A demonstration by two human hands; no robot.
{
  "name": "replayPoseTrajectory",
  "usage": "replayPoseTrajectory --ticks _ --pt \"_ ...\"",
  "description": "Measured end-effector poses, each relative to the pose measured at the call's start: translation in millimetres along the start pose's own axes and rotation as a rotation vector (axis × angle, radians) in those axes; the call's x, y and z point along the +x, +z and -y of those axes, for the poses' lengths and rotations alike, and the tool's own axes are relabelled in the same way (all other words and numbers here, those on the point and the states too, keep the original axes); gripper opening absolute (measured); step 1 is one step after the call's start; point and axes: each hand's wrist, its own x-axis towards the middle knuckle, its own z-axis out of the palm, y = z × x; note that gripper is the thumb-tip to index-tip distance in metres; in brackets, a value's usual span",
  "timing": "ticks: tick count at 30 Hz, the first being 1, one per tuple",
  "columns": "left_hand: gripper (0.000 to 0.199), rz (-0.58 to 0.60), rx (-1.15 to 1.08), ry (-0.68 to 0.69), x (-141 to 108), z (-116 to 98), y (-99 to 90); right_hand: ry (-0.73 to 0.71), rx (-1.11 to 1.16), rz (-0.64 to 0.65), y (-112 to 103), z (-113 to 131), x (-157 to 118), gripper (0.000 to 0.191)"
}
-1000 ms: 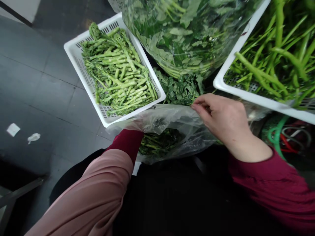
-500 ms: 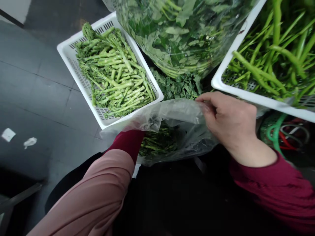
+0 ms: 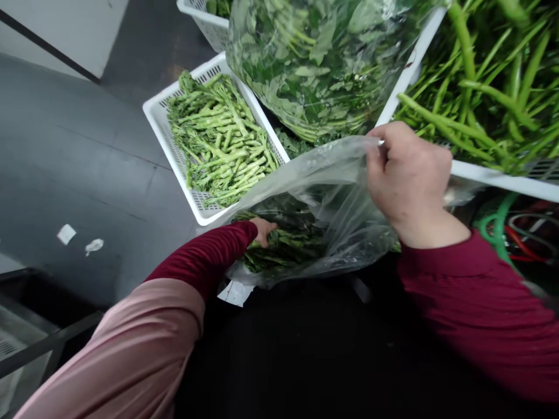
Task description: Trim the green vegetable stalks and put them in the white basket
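A clear plastic bag [image 3: 349,203] stands with its mouth spread in front of me, dark green leafy stems [image 3: 292,250] lying inside. My right hand [image 3: 408,174] is closed on the bag's rim at the right, thumb against the curled fingers, pulling it up. Inside the bag's mouth at the left, my left hand [image 3: 263,231] rests over the stems with a finger stretched out; its other fingers are partly hidden. Just beyond the bag, a white basket [image 3: 172,154] holds cut broccolini-like stems [image 3: 231,145].
Behind stands a large clear bag of leafy greens [image 3: 310,70]. A white crate [image 3: 502,185] of long green stems is at the right, with green and red cords [image 3: 502,227] below it. Paper scraps [image 3: 66,234] lie on the grey floor [image 3: 87,169] at left.
My left hand, hidden in the bag before, now shows at its mouth. My right hand has raised the rim slightly, opening the bag wider. The view has shifted left.
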Motion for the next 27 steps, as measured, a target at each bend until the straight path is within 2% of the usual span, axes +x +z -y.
replayPoseTrajectory --ticks 3,7,10,12,15,18,22,25,27 --pt "0.063 -0.009 0.115 0.064 -30.5 -25.2 32.9 0.013 0.037 -0.001 -4.7 -4.5 -0.8 0.027" --pt "0.036 -0.047 0.145 -0.001 -57.6 -54.4 84.2 0.022 0.096 -0.023 -11.8 -11.8 -2.9 0.025" --pt "0.039 -0.058 0.144 -0.072 -72.7 -67.5 113.8 0.015 0.111 -0.072 -16.8 -14.7 -4.6 0.025" --pt "0.043 -0.062 0.143 -0.116 -78.8 -72.5 124.4 0.019 0.108 -0.085 -17.7 -14.9 -5.2 0.026" --pt "0.051 -0.009 0.131 -0.154 -76.5 -74.3 123.0 0.03 0.087 -0.075 -13.3 -14.3 -5.3 0.028" --pt "0.048 0.048 0.104 -0.163 -63.7 -70.4 106.4 -0.012 0.069 -0.033 -5.6 -14.1 -6.0 0.029" --pt "0.036 -0.01 0.08 -0.132 -50.4 -66.0 90.2 -0.111 0.052 -0.057 -4.9 -10.3 -12.2 0.033" --pt "0.033 -0.035 0.062 -0.128 -48.4 -69.1 95.5 -0.205 0.111 -0.17 -14.4 0.2 -22.5 0.041" --pt "0.034 -0.025 0.048 -0.133 -48.6 -72.6 103.4 -0.313 0.172 -0.207 -21.4 8.7 -30.9 0.038"
